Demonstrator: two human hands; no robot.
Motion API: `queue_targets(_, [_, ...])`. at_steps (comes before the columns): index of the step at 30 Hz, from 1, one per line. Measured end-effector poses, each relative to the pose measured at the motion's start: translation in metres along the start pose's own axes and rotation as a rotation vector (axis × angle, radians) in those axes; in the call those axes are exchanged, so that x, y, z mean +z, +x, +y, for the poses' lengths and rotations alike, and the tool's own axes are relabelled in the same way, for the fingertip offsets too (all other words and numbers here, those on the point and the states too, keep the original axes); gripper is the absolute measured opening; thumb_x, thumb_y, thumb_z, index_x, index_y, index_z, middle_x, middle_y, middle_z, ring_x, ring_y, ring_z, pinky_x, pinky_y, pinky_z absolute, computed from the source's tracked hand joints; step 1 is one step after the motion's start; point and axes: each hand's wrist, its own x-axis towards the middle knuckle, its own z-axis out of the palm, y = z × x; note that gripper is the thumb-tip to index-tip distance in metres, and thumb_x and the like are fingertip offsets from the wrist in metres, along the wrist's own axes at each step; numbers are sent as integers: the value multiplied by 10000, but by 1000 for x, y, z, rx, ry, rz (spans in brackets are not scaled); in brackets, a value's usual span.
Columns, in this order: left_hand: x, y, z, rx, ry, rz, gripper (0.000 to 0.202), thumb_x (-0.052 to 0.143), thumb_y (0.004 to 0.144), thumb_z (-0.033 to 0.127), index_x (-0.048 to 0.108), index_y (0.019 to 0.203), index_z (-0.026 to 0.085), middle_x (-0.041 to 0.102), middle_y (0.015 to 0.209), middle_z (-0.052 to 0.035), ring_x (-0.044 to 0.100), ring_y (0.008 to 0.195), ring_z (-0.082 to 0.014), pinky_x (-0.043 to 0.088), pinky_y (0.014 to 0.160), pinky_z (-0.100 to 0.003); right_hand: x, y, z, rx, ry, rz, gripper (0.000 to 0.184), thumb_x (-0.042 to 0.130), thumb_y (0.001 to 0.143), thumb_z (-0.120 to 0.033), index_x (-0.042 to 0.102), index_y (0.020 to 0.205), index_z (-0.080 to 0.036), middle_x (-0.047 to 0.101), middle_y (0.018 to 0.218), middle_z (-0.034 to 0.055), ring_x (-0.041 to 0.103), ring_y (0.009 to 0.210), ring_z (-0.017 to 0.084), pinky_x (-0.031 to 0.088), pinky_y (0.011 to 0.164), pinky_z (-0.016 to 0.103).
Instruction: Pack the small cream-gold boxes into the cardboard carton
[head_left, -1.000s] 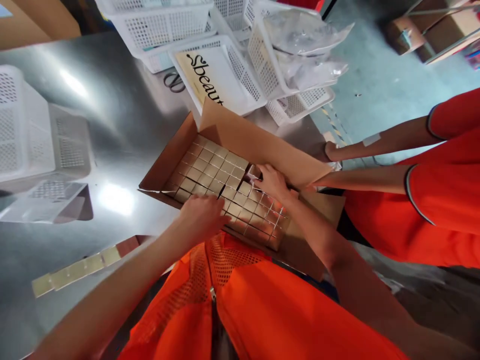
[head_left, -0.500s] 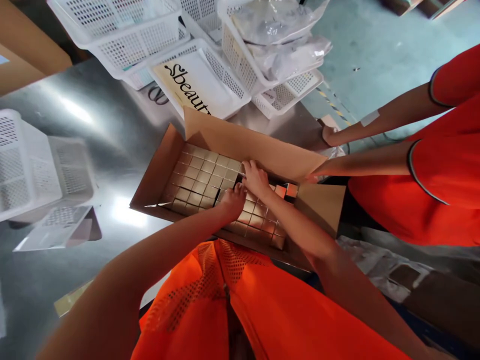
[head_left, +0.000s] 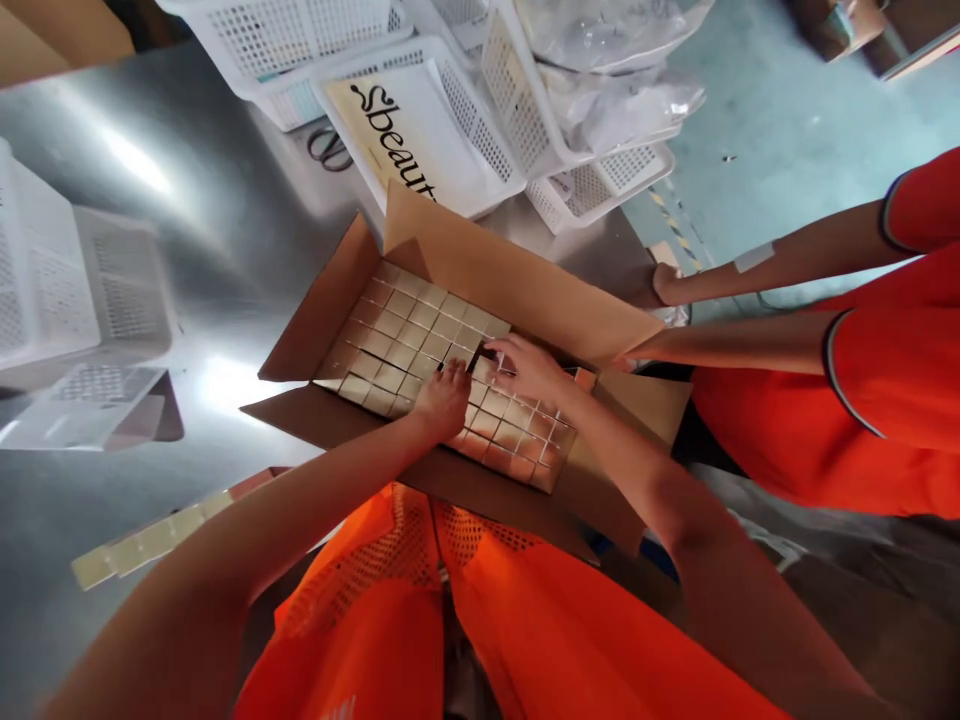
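An open cardboard carton [head_left: 480, 250] holds close rows of small pale-gold boxes [head_left: 397, 325], whose tops face up. My left hand [head_left: 444, 400] rests on the boxes near the middle, its fingers stretched out together over their tops. Just right of it, my right hand [head_left: 531, 370] is over the boxes with fingers apart and bent, the fingertips beside a dark gap between boxes. Nothing shows between its fingers. Part of the right-hand rows is hidden under my right hand and forearm.
White baskets [head_left: 517, 110] stand beyond the carton, one with a "Sbeaut" sheet [head_left: 405, 130]. Scissors [head_left: 328, 148] lie beside them on the metal table [head_left: 217, 220]. More pale boxes [head_left: 150, 540] line up at lower left. A co-worker's arms [head_left: 795, 265] reach in from the right.
My view has shifted. My right fingers have spread and lifted off the boxes, and my left hand has flattened and moved left. The carton's near flaps now lean outward.
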Motion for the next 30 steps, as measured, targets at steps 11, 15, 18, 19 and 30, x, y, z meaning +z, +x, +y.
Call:
queue_targets(11, [0,-1,-1,-37,-31,-34,578,349,922,80,383,1493,-4,298,1605,-211,278,1488,-332,327,1122,-512,-16,25,-12,-68,-252,-220,419,739,766,-308,637,1134,-135,669,1153,153,682,960,312,498,796,360])
queue_targets(15, [-1,-4,-2,-33,-58,-19,571,342,925,75,403,1489,13,296,1607,-200,270,1493,-321,332,1117,-493,-14,36,-22,-5,-333,-226,466,773,742,-322,653,1150,-131,672,1167,171,680,993,331,502,817,375])
queue_targets(18, [-1,-4,-2,-32,-97,-5,568,336,929,78,405,1489,12,299,1606,-196,268,1495,-320,335,1115,-488,-12,37,-28,49,-377,-202,392,751,764,-295,677,1114,-133,684,1151,180,687,995,320,491,860,387])
queue_targets(19, [-1,-4,-2,-32,-113,-1,567,331,931,78,407,1489,11,299,1606,-196,269,1494,-321,338,1113,-487,-13,35,-29,71,-387,-189,362,735,784,-325,685,1084,-129,694,1125,183,687,997,322,485,878,397])
queue_targets(30, [6,4,2,-56,-205,35,557,307,940,75,422,1478,-10,323,1580,-237,271,1489,-347,347,1098,-502,16,24,-31,332,-326,-23,314,541,944,-366,564,1177,-156,657,1177,154,677,1001,275,508,792,342])
